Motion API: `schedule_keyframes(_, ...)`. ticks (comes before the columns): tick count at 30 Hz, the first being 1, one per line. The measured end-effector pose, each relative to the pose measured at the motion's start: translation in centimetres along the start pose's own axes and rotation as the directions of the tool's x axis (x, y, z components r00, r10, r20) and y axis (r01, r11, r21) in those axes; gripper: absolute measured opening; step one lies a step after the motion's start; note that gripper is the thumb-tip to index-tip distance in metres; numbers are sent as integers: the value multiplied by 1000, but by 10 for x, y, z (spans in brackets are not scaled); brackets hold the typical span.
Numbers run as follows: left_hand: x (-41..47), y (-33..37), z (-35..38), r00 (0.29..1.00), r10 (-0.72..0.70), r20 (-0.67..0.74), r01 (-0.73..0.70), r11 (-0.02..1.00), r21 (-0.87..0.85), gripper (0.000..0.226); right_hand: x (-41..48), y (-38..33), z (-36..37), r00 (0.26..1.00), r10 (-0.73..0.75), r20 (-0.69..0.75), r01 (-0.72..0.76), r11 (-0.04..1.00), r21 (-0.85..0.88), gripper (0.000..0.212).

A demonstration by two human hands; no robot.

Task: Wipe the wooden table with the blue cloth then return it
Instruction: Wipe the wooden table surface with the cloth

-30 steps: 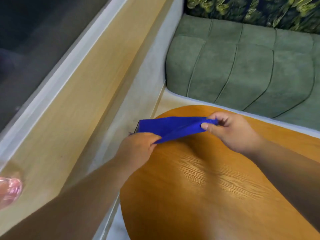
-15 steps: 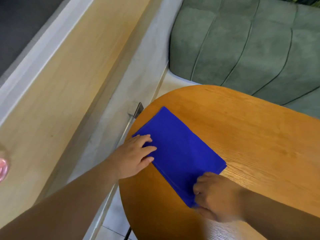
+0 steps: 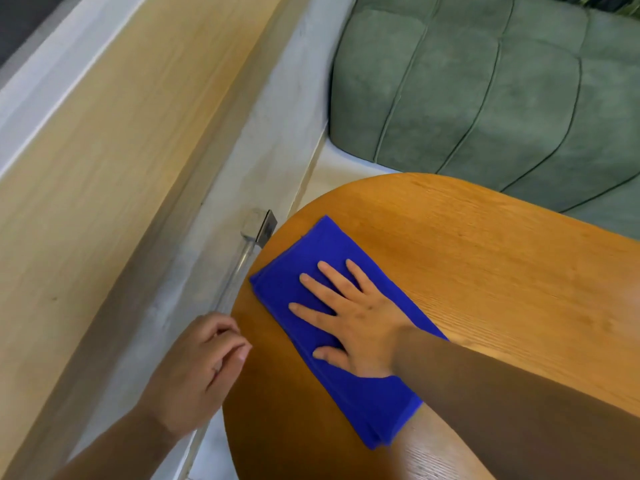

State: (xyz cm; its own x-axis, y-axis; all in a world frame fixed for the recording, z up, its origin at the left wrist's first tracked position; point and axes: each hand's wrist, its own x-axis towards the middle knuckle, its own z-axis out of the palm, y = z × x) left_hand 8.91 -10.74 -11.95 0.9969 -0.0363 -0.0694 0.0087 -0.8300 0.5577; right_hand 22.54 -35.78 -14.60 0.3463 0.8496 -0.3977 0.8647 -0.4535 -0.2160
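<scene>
The folded blue cloth [image 3: 304, 258] lies flat near the rounded left end of the orange wooden table [image 3: 485, 258]. My right hand [image 3: 349, 317] presses down on the middle of the cloth, palm flat and fingers spread. My left hand [image 3: 201, 365] hovers at the table's left edge, off the cloth, with fingers loosely curled and nothing in them.
A green quilted seat cushion [image 3: 485, 91] stands beyond the table's far edge. To the left runs a grey ledge with a clear rail and metal bracket [image 3: 261, 226], then a pale wooden wall panel [image 3: 104, 161].
The cloth was held up between both hands, then laid flat on the table. My left hand has let go and drawn back to the edge. My right hand has moved onto the cloth's middle.
</scene>
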Motion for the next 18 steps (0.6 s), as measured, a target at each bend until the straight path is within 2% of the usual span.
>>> schedule_keyframes(4,13,-13,5,999,-50,6,50,999,-17,51,20,1,-5,993,111,-46,-112,994,-9,73)
schedule_keyframes(10,64,-12,15,999,-31,-37,30,999,-41,47,54,16,-21,943,323,-83,-320,946,55,76)
schedule_keyframes(15,92,-6,17,1000,-8,-29,7,999,-43,33,72,38,-30,854,504,-129,-490,863,126,78)
schedule_keyframes(18,102,-3,16,999,-21,-35,18,996,-88,37,77,59,-38,789,594,-158,-571,803,171,79)
